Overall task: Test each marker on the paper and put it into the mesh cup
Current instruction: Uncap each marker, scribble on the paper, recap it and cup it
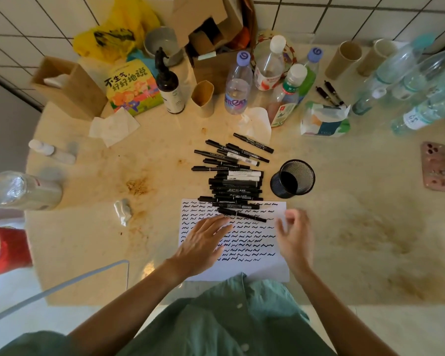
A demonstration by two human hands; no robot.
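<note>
A white paper (257, 268) covered in rows of dark squiggles lies at the table's near edge. Several black markers (234, 176) are piled just beyond it, the nearest ones overlapping its top edge. One marker (242, 215) lies slanted on the paper between my hands. The black mesh cup (293, 179) stands to the right of the pile and looks empty. My left hand (203, 242) rests flat on the paper's left part, fingers straight. My right hand (294, 237) hovers over the paper's right edge, fingers loosely curled, holding nothing; it is blurred.
Plastic bottles (238, 84), cardboard cups, a tissue pack (324, 120), a pump bottle (168, 84) and a book crowd the back of the table. A phone (436, 165) lies far right. A bottle (21, 190) lies at the left edge.
</note>
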